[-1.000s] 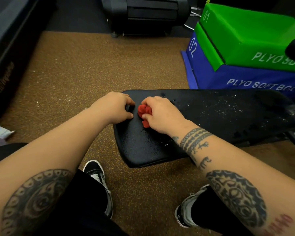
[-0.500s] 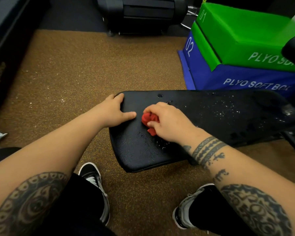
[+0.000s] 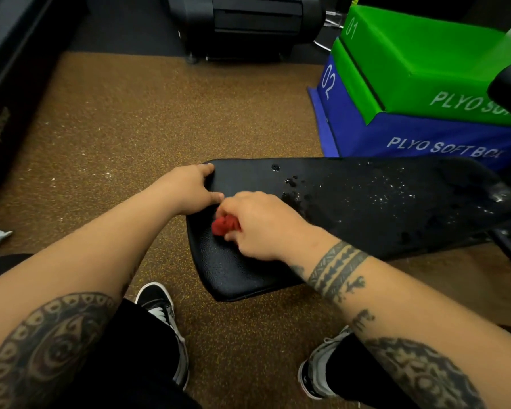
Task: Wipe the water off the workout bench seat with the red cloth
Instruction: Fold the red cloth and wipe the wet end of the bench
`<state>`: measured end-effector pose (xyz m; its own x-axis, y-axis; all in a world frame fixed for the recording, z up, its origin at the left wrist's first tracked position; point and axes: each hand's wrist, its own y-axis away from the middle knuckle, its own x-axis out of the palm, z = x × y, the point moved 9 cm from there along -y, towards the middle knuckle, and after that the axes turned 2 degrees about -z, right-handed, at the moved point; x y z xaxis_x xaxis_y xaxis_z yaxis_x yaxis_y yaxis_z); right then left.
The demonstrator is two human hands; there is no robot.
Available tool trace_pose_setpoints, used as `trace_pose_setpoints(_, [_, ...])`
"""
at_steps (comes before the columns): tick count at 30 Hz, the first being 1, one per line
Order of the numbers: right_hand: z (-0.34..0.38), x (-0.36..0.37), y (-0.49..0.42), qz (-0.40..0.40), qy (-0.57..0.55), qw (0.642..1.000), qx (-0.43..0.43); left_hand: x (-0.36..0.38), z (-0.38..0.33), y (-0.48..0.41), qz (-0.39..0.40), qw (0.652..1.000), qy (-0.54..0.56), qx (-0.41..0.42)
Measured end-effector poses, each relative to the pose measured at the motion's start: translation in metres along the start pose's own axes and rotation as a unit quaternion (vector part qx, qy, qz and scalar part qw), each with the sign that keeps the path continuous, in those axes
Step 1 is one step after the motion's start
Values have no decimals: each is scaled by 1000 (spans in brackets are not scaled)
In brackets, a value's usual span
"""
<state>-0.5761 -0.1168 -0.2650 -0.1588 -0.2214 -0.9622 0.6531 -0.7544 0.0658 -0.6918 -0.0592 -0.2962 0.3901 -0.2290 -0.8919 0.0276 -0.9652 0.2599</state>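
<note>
At seat's left end, your left hand [image 3: 189,188] lies flat and empty, bracing the seat [image 3: 366,208]. Right hand [image 3: 260,225] is closed around the bunched cloth [image 3: 223,225], pressed on the vinyl. Droplets remain to the right: spread the cloth and sweep that way with overlapping passes. No containers visible.

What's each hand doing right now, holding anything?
Left hand: open, fingers resting on the end of the bench seat, holding nothing.
Right hand: closed on the bunched red cloth, pressed to the seat.
</note>
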Motion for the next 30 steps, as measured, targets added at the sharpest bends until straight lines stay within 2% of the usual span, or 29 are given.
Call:
trace_pose_setpoints(3, [-9, -4, 16, 103, -29, 994, -4, 0, -2, 2, 1, 1000, 0, -3])
trace_pose_setpoints(4, [-19, -13, 19, 95, -67, 993, 22, 0, -3, 3, 2, 1000, -2, -3])
trace_pose_setpoints(7, [-58, -43, 29, -24, -204, 972, 118, -1, -6, 6, -2, 1000, -16, 4])
trace_pose_setpoints(9, [-73, -39, 39, -37, -204, 967, 150, -3, -8, 7, -3, 1000, -23, 5])
trace_pose_setpoints(13, [-62, -13, 60, 33, -68, 991, 113, -3, -13, 9, 2, 1000, -24, 1])
trace_pose_setpoints(16, [-65, -4, 82, 156, -134, 970, 132, -3, -13, 8, 6, 1000, -30, -4])
trace_pose_setpoints(17, [-71, -6, 88, 160, -171, 960, 150, -2, -13, 7, 7, 999, -34, -5])
trace_pose_setpoints(19, [-89, -21, 91, 61, -193, 962, 183, 1, -13, 4, 8, 999, -49, -7])
trace_pose_setpoints(21, [-94, -30, 93, -53, -127, 973, 185, 3, -14, 1, -3, 997, -72, -3])
trace_pose_setpoints(22, [-87, -25, 95, -77, -109, 976, 175, 2, -17, -1, -18, 997, -79, 6])
trace_pose_setpoints(24, [-70, -10, 100, -62, -108, 981, 150, 3, -28, -4, -43, 995, -73, 49])
trace_pose_setpoints(27, [-58, 5, 107, 22, -157, 980, 122, 19, -52, -2, -13, 986, -97, 131])
trace_pose_setpoints(28, [-58, 3, 106, 10, -164, 979, 116, 26, -55, -2, 2, 984, -116, 139])
trace_pose_setpoints(30, [-60, -8, 106, -82, -169, 974, 125, 33, -54, -1, 20, 983, -134, 124])
